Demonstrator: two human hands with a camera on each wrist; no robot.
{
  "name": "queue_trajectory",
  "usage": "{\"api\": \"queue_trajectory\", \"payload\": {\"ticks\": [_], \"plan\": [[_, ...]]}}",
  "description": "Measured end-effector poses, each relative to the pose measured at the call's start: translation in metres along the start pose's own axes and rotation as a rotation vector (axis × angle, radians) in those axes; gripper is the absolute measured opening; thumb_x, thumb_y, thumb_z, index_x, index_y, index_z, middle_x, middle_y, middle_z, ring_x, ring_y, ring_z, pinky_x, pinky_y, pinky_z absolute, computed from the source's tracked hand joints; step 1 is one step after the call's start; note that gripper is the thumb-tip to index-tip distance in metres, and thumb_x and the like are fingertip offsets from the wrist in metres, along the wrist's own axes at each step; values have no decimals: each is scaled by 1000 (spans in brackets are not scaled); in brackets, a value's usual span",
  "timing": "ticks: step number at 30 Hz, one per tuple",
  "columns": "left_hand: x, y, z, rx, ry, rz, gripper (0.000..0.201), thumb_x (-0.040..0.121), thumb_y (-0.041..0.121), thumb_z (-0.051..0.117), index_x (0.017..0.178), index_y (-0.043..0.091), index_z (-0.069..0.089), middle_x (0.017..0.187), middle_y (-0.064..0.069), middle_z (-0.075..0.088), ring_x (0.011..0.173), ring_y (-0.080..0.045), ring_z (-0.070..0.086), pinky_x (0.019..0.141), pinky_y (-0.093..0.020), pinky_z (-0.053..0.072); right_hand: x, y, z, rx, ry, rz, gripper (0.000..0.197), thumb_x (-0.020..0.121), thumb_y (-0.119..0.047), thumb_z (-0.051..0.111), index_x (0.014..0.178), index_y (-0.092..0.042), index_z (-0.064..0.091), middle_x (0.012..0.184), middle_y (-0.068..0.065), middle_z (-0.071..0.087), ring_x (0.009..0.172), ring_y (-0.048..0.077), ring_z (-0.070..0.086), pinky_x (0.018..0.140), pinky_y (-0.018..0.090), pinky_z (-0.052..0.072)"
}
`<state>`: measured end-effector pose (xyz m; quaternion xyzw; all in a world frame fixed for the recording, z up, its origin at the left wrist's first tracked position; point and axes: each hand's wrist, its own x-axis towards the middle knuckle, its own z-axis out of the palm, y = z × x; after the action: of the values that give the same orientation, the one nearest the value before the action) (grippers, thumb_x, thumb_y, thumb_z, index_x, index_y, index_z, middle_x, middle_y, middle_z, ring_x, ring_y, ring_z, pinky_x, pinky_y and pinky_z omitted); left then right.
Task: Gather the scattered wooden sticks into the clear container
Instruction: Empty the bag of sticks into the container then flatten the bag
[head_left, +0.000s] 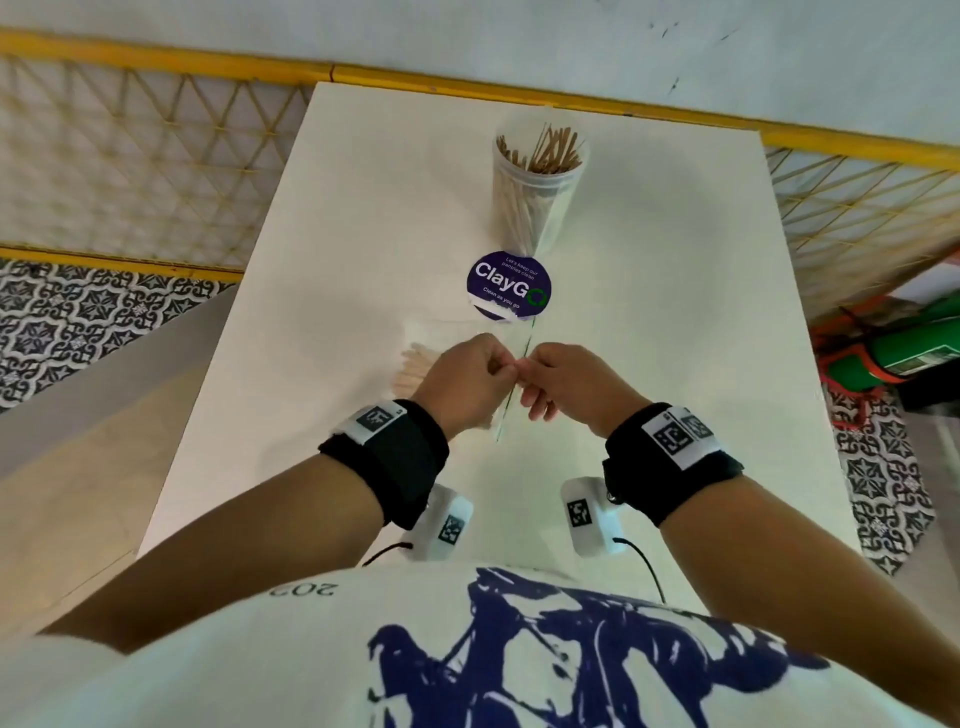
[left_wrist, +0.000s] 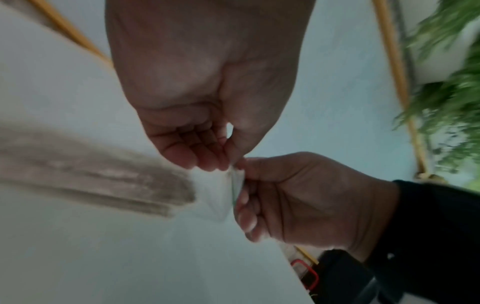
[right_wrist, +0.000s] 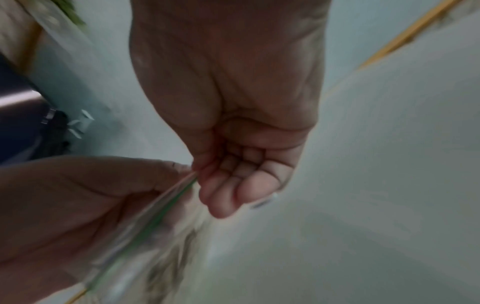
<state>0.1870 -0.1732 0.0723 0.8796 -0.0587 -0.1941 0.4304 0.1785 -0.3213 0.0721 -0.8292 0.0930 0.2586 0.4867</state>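
Observation:
A tall clear container (head_left: 537, 197) stands at the far middle of the white table (head_left: 337, 234), with several thin wooden sticks (head_left: 545, 150) upright in it. Over the near middle, my left hand (head_left: 498, 371) and right hand (head_left: 530, 373) meet and each pinches the top edge of a clear zip bag (head_left: 511, 400) with a green seal line. A bundle of pale wooden sticks (head_left: 415, 364) lies in the bag, left of my left hand. The left wrist view shows the left hand (left_wrist: 207, 156), the bag (left_wrist: 221, 191) and the blurred sticks (left_wrist: 103, 179). The right wrist view shows the right hand (right_wrist: 233, 174) pinching at the seal (right_wrist: 161, 211).
A round purple ClayGo sticker (head_left: 509, 283) lies flat between the container and my hands. A yellow lattice railing (head_left: 156, 156) runs behind and beside the table. A green cylinder (head_left: 909, 353) lies on the patterned floor to the right.

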Motion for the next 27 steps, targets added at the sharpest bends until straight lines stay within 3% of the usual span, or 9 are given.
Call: {"api": "queue_trajectory", "payload": {"ticks": [4, 7, 11, 14, 16, 20, 23, 25, 27], "plan": [[-2, 23, -57, 324, 321, 166, 8, 85, 15, 47, 91, 9, 49, 78, -6, 59, 72, -29, 54, 63, -36, 43, -24, -45, -46, -371, 114, 4, 17, 87, -14, 49, 72, -8, 56, 69, 6, 69, 59, 20, 67, 55, 24, 43], [-10, 30, -93, 424, 382, 189, 22, 86, 12, 45, 108, 11, 44, 72, -2, 53, 68, -27, 51, 62, -32, 34, -44, -79, -81, -567, 261, -76, 20, 83, -20, 50, 72, -4, 56, 84, 14, 71, 79, 30, 70, 73, 35, 54], [-13, 16, -95, -73, 359, 39, 18, 89, 17, 42, 106, 13, 44, 66, -5, 62, 64, -25, 59, 69, -39, 48, -51, -124, -94, -667, 433, -276, 20, 82, -22, 46, 70, -6, 48, 76, 9, 60, 70, 26, 59, 59, 34, 43], [-10, 9, -72, -411, 123, -196, 35, 97, 35, 41, 114, 6, 47, 73, -7, 65, 65, -23, 60, 69, -37, 52, -50, -154, -87, -749, 494, -366, 17, 87, -21, 42, 74, -10, 46, 74, 5, 54, 72, 28, 52, 57, 30, 35], [-14, 11, -57, -578, -40, -241, 44, 99, 45, 35, 117, 7, 48, 87, -9, 67, 75, -23, 64, 71, -33, 52, -53, -164, -85, -651, 555, -431, 19, 89, -22, 41, 79, -7, 47, 76, 8, 59, 73, 29, 60, 59, 35, 44], [-13, 18, -55, -1073, -218, -178, 59, 87, 64, 33, 125, 20, 44, 125, -9, 61, 105, -26, 64, 88, -42, 52, -63, -154, -88, -127, 582, -445, 22, 88, -21, 42, 81, -3, 52, 87, 13, 70, 63, 16, 71, 64, 46, 56], [-11, 26, -70, -1465, -169, -22, 68, 81, 59, 45, 133, 14, 41, 126, -10, 57, 106, -24, 64, 88, -42, 55, -69, -131, -79, 183, 430, -338, 22, 93, -12, 44, 74, -9, 53, 83, 11, 72, 57, 20, 67, 60, 39, 53], [-10, 30, -81, -1554, -135, 51, 70, 81, 50, 54, 135, 7, 43, 121, -13, 62, 105, -24, 65, 89, -40, 55, -70, -113, -74, 250, 353, -309, 24, 96, -10, 46, 73, -12, 55, 81, 4, 72, 60, 18, 65, 61, 36, 52], [-10, 35, -89, -1582, -106, 84, 61, 82, 41, 56, 131, 6, 47, 126, -14, 60, 106, -25, 65, 86, -39, 56, -71, -98, -70, 109, 440, -303, 17, 94, -18, 53, 77, -19, 58, 81, -5, 69, 65, 13, 65, 65, 32, 50]]}}
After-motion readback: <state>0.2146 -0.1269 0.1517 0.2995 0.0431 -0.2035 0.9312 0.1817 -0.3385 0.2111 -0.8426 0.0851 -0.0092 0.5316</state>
